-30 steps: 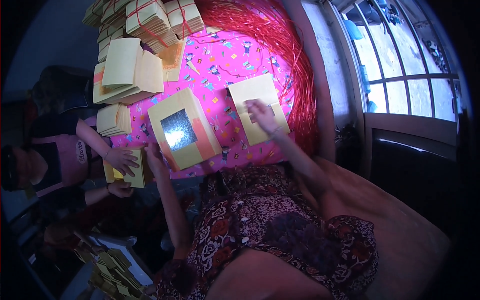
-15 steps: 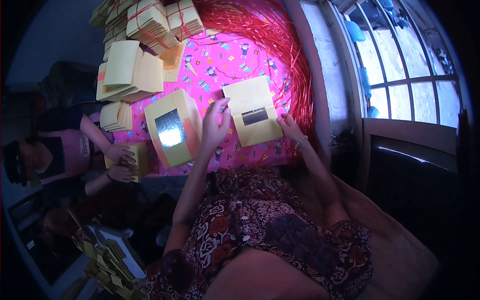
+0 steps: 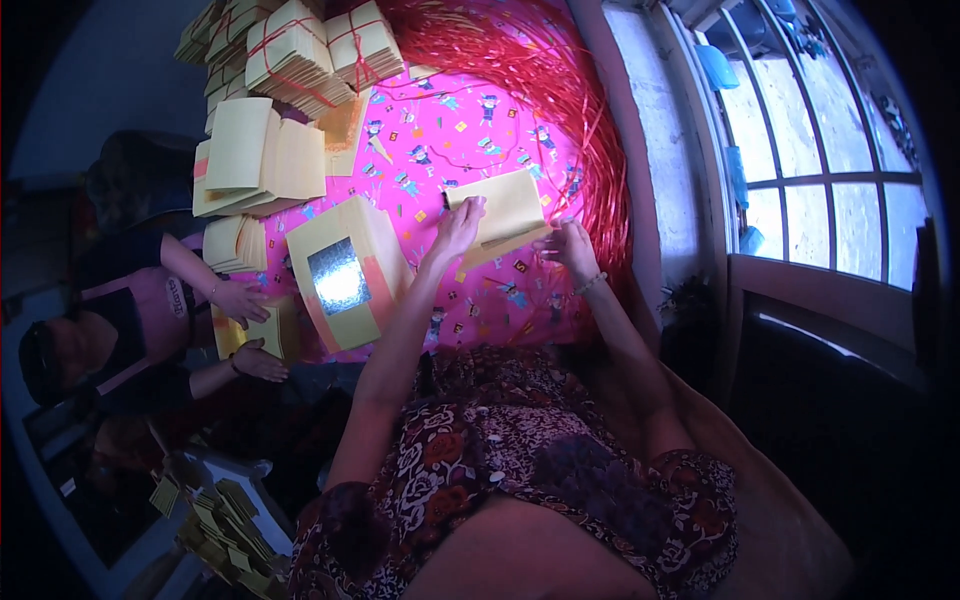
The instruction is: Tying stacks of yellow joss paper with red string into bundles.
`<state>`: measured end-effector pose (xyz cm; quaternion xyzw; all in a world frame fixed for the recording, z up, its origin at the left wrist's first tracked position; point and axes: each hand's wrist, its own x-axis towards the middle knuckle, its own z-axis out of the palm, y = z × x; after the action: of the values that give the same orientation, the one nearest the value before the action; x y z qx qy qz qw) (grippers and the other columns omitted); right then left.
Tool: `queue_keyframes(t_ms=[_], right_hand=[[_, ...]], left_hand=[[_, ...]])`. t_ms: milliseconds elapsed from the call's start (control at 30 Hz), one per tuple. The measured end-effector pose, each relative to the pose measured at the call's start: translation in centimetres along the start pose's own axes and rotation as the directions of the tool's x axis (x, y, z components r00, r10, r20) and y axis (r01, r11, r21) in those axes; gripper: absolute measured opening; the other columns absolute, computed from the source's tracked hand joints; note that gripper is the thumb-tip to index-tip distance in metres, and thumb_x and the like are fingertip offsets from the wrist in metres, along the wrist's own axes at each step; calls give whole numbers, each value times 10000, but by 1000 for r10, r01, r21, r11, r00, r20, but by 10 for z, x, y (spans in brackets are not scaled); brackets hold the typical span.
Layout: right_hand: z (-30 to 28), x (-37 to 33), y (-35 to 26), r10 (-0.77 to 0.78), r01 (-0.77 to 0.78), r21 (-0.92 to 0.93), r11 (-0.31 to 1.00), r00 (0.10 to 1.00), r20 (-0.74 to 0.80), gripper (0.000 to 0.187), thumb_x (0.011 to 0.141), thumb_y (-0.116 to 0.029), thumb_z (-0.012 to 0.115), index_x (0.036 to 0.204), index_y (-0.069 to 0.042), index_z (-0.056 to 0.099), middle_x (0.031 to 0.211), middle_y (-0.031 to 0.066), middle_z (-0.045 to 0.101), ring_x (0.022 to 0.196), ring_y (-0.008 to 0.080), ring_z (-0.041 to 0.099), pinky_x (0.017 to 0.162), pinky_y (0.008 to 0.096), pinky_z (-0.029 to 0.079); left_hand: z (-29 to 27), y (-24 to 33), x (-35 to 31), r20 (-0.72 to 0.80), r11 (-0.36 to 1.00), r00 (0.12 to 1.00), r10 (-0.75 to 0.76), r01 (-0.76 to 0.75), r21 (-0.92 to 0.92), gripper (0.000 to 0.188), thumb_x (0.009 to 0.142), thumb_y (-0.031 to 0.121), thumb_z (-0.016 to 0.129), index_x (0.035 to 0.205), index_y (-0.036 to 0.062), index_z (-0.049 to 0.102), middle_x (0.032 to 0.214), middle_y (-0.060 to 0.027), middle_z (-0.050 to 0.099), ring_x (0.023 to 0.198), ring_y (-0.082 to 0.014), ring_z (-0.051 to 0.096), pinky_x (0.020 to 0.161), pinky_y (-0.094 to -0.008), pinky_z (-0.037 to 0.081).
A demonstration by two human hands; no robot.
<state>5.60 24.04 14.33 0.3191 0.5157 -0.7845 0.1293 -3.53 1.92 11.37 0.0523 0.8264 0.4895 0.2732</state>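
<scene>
Pale yellow paper (image 3: pixel 500 200) lies creased across on the pink printed tablecloth (image 3: pixel 395 130), directly in front of the person, its larger panel facing up and a narrower strip showing on the near side. A dark sliver runs along the line where the two parts meet. The left hand (image 3: pixel 460 228) is at the left edge, its fingers drawn together over the margin; whether they pinch the sheet or only press on it, I cannot tell. The right hand (image 3: pixel 570 248) is half curled beside the lower right corner, fingertips close to the edge, and a firm grip cannot be made out there either. With a hand at each side of the crease, the step in hand looks like folding one panel over the other. From here, the work seems to call for even control at both sides, with edges squared before the crease is pressed. Left of the sheet stands a thick paper stack (image 3: pixel 345 222) with a shiny rectangular patch (image 3: pixel 338 280) on top; red plastic strands (image 3: pixel 595 130) curve along the table's right side, and tied bundles (image 3: pixel 290 50) sit at the far left.
</scene>
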Motion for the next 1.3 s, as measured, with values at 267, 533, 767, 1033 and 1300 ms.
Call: queue_keyframes(t_ms=[267, 533, 767, 1033, 1300], right_hand=[[19, 42, 3, -433, 348, -699, 625, 899, 60, 371, 852, -170, 616, 1130, 12, 449, 799, 165, 639, 736, 265, 654, 657, 375, 510], [19, 55, 5, -612, 276, -933, 230, 787, 82, 437, 804, -280, 671, 1076, 25, 517, 922, 211, 593, 768, 329, 602, 707, 434, 490], [15, 58, 13, -542, 266, -908, 323, 839, 53, 438, 807, -266, 660, 1098, 31, 523, 987, 237, 557, 861, 356, 582, 747, 440, 479], [32, 61, -31, -470, 283, -959, -22, 844, 260, 879, 691, -444, 742, 1340, -7, 341, 1307, 215, 399, 1222, 397, 388, 964, 528, 364], [77, 100, -62, 159, 587, -729, -352, 805, 571, 1334, 450, -626, 818, 1479, -150, 115, 1443, 174, 295, 1381, 370, 202, 1098, 588, 171]], left_hand=[[-11, 2, 14, 8, 628, 905, -426, 301, -718, 916, 848, 775, 185, 1251, 21, 512, 1043, -136, 617, 1036, -222, 558, 891, -344, 422], [34, -11, -15, -490, 972, 871, -46, -73, -221, 1008, 660, 281, 805, 1407, -17, 198, 1343, -282, 291, 1254, -366, 342, 1002, -472, 349], [42, 9, -31, -358, 970, 925, 125, -39, 238, 1162, 601, 263, 830, 1429, -64, 83, 1374, -327, 265, 1244, -444, 316, 1052, -521, 253], [40, -2, -24, -338, 946, 932, 134, -19, 323, 1105, 612, 268, 835, 1419, -45, 148, 1371, -283, 308, 1249, -415, 320, 1042, -491, 262], [44, -4, -22, -362, 948, 917, 169, -51, 314, 1089, 620, 232, 823, 1425, -46, 143, 1399, -275, 280, 1244, -418, 331, 1030, -489, 291]])
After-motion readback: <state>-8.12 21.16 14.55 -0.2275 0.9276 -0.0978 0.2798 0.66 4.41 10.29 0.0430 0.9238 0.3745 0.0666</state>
